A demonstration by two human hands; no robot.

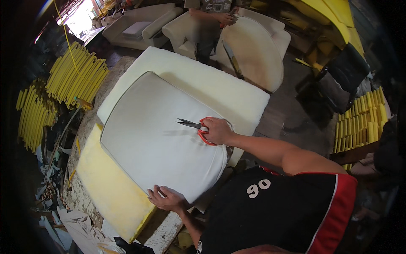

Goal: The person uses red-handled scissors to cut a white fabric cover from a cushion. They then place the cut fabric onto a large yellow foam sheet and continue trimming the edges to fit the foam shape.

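Note:
A large pale grey upholstered cushion [160, 131] with dark piped edges lies on the workbench in front of me. My right hand [218, 131] grips red-handled scissors [192, 123] above its right side; the dark blades point left and stand a little apart. My left hand [166, 199] rests with fingers spread on the cushion's near left edge, holding nothing. Beneath the cushion are a thick cream foam sheet [249, 99] at the far side and a yellowish foam sheet [99, 178] at the left. Loose white fabric bunches along the cushion's right edge.
Beyond the bench, a person [207, 21] stands beside a round-edged beige panel [253, 51]. Cream sofas [144, 21] are behind. Yellow foam strips [76, 74] are stacked at the left, more strips [361, 120] at the right. A black chair [344, 76] and fabric scraps [80, 224] lie around.

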